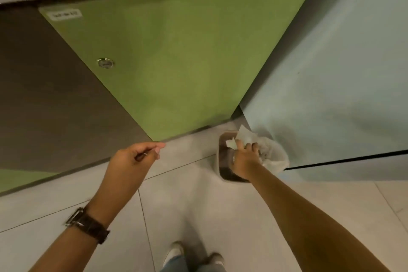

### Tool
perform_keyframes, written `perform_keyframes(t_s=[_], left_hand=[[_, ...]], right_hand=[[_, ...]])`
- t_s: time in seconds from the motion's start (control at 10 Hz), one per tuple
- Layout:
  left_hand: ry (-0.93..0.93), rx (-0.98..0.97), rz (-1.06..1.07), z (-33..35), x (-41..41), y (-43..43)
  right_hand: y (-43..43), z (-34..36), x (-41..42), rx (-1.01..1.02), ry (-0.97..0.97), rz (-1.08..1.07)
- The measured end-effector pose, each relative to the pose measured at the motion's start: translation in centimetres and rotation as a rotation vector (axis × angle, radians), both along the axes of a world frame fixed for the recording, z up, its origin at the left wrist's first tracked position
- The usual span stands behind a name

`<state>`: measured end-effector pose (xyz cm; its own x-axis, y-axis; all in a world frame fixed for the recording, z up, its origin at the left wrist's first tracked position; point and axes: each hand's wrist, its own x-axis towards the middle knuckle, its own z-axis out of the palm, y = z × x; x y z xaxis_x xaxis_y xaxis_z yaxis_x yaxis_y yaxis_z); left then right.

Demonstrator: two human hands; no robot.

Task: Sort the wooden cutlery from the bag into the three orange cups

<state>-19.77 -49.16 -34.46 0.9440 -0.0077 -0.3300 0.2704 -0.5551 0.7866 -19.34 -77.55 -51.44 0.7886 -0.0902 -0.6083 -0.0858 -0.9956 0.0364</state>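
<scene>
Wooden cutlery: I see none in my view, so I cannot say where it sits now.
Orange cups: none of the three is in shot, so I cannot check what has gone into them.
Bag: I see nothing I can firmly call the bag; the only candidate is the white crumpled sheet [245, 135], and I cannot tell whether it is the bag, a wrapper or plain paper.
Right hand: my right hand [245, 159] has its fingers curled round that sheet and holds it just above the small bin [221, 150].
Bin: it stands on the floor in the corner, with a pale plastic liner [277, 158] bunched up just beside it on the far side.
Left hand: my left hand [138, 154] hovers apart from the bin over the floor, fingers loosely curled with thumb near forefinger; a thin dark line shows in the gap, and I cannot tell whether it pinches something.
Wrist: a dark-strapped watch [88, 225] is on the left wrist.
Surroundings: tiled floor [187, 194], my shoes [176, 252] below, and a green cabinet door [176, 62] with a round lock [105, 63] ahead.
Progress: I judge this as disposing of packaging, so the sorting is either finished or paused; nothing here confirms which.
Left to do: I would verify the cups once they are in view.
</scene>
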Motion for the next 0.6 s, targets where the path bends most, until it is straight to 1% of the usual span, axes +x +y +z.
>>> perform_keyframes(t_s=[0.1,0.2,0.3,0.4,0.5,0.6], left_hand=[[-0.036,-0.013,0.0,-5.0,0.8,-0.7],[-0.025,-0.003,-0.013,-7.9,0.9,-1.2],[-0.011,0.012,-0.029,-7.7,0.2,-1.4],[0.016,0.02,-0.059,-3.9,-0.9,-1.2],[0.028,0.062,-0.089,2.5,-1.0,-0.7],[0.004,0.076,-0.078,10.6,-1.1,0.3]], right_hand=[[-0.5,-5.8,-0.1,0.06,0.075,0.053],[-1.4,-9.8,-0.9,0.109,0.165,0.1],[-1.3,-9.0,-0.6,0.136,0.233,0.085],[0.0,-3.8,-0.2,0.13,0.195,0.092],[1.4,5.1,-0.1,0.118,0.146,0.146],[2.3,14.9,-0.4,0.204,0.084,0.141]])
